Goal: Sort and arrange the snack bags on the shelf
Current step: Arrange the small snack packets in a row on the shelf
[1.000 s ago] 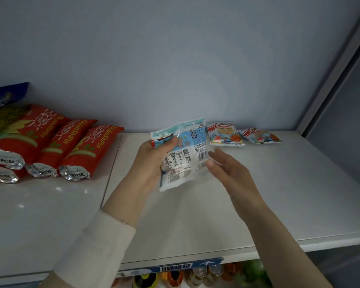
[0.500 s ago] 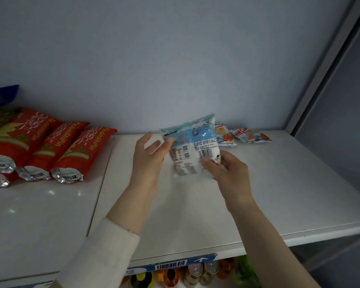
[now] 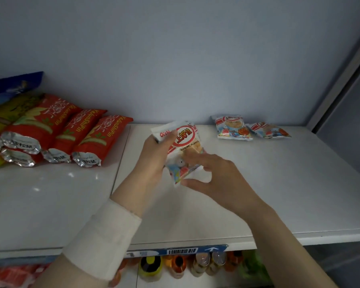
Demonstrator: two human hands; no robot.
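Observation:
A small white shrimp-flakes bag [image 3: 185, 142] with a red round logo is held front side up above the white shelf [image 3: 279, 194]. My left hand [image 3: 156, 154] grips its upper left edge, thumb across the top. My right hand [image 3: 212, 173] pinches the bag's lower right corner between thumb and fingers. Two more bags of the same kind [image 3: 233, 127] [image 3: 270, 130] lie flat at the back right of the shelf, against the wall.
Three long red snack bags [image 3: 77, 134] lie side by side at the back left, with yellow-green [image 3: 6, 113] and blue bags [image 3: 15, 84] beyond them. A metal upright [image 3: 341, 80] bounds the right side. Bottles [image 3: 179, 265] stand on the lower shelf.
The bag has been turned over: its back with the barcode faced me before, now its front shows. My left hand took hold of its top again and my right hand moved to its lower corner.

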